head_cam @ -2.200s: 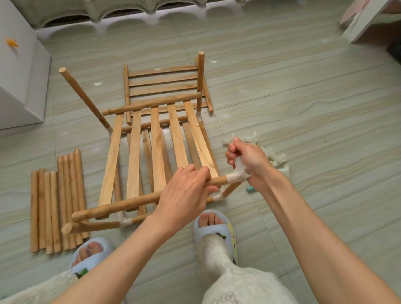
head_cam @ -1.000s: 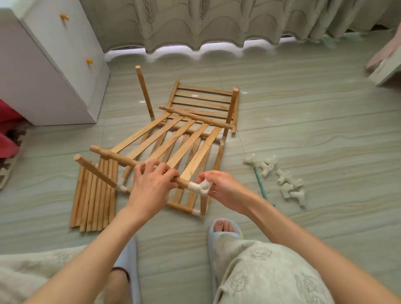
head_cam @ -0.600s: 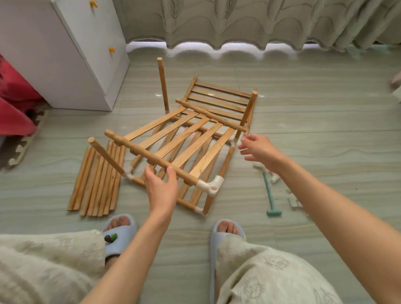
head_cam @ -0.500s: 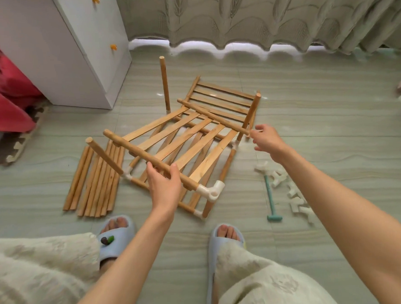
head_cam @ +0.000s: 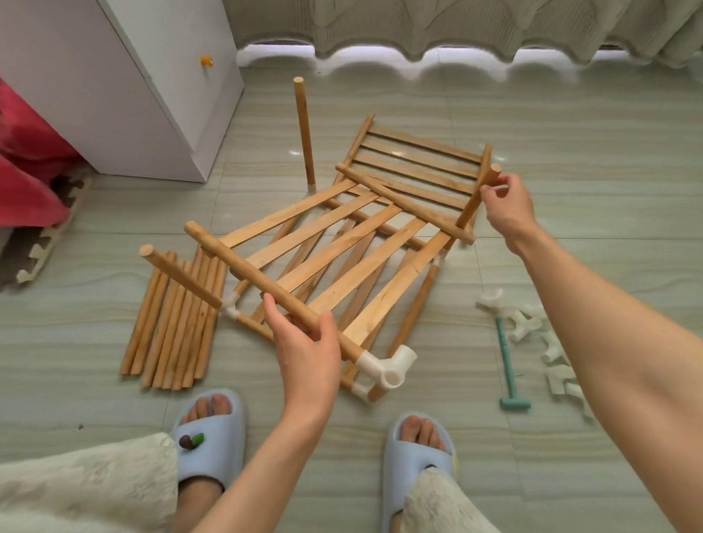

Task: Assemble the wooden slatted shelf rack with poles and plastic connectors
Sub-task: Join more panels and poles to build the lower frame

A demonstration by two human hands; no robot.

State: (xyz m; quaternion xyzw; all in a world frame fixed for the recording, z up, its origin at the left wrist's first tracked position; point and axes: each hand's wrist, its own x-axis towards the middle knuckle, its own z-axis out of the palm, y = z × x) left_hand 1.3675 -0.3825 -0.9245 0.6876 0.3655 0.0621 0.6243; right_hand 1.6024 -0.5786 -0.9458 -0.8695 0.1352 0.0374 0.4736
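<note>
With our left hand (head_cam: 307,349) gripping the slat panel's rail (head_cam: 271,291) and right hand (head_cam: 507,205) pinching the far pole (head_cam: 479,198), we should align the white connector (head_cam: 387,368) squarely before pressing.

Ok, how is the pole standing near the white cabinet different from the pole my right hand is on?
The pole near the cabinet stands upright with nothing touching it; the far-right pole leans, and the right hand pinches it near its top. The upright one rises clear of the slats, while the leaning one crosses in front of the rear slatted panel. Both are round, light wooden poles with bare top ends.
</note>
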